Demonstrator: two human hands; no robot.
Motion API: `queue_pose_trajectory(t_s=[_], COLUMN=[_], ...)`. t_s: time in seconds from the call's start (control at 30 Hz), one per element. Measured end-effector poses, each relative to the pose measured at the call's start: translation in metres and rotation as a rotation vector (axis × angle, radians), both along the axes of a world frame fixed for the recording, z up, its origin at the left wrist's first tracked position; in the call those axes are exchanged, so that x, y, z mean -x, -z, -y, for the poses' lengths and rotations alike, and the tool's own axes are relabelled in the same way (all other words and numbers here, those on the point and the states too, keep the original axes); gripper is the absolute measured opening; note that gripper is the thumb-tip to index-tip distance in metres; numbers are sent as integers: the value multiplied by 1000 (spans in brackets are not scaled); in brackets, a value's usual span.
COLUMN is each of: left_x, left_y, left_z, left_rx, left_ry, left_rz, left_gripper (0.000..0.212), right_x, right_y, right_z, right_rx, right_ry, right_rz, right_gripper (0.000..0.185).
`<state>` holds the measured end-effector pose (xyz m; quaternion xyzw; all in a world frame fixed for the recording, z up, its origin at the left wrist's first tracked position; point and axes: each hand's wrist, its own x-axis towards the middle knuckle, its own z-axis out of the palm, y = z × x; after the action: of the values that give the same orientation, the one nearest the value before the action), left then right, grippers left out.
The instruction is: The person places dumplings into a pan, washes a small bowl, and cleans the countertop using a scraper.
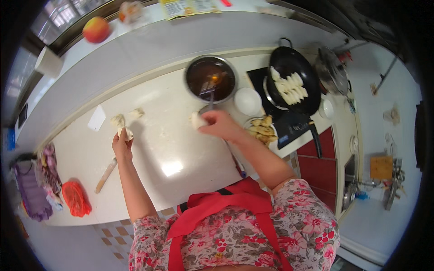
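Observation:
My left hand (pixel 122 145) grips a piece of pale dough (pixel 128 134) near two more dough pieces (pixel 118 121) on the white countertop (pixel 159 142). Farther right, my right hand (pixel 222 126) holds a whitish lump (pixel 197 121), probably dough, partly covered by the fingers. Behind that hand is a steel bowl (pixel 232 91) of dark liquid with a utensil in it. Several pale dough pieces (pixel 291 91) lie in a black wok (pixel 313 86) on the cooktop. Browned pieces (pixel 262 130) fill a bowl just beyond my right forearm.
A white scraper (pixel 97 118) and a wooden rolling pin (pixel 105 175) lie on the left. A red plastic bag (pixel 76 199) sits near the counter's left end. An empty white bowl (pixel 248 101) stands beside the cooktop. The wok's handle (pixel 316 140) juts over the counter's front edge.

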<state>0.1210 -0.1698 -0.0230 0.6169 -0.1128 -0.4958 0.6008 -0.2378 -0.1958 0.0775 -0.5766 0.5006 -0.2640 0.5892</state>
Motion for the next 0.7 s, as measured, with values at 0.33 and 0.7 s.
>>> queue_pose_trajectory(t_s=[0.33, 0.7], left_x=[255, 369], left_y=[-104, -121], left_z=[33, 42], left_rx=[192, 134], left_ry=[498, 544], left_rz=[-376, -303], left_gripper=[29, 24], right_x=[319, 332], right_y=[-15, 32], right_z=[162, 205], right_rx=[272, 245], right_ry=[458, 343], right_rz=[-967, -1108], right_gripper=[29, 30])
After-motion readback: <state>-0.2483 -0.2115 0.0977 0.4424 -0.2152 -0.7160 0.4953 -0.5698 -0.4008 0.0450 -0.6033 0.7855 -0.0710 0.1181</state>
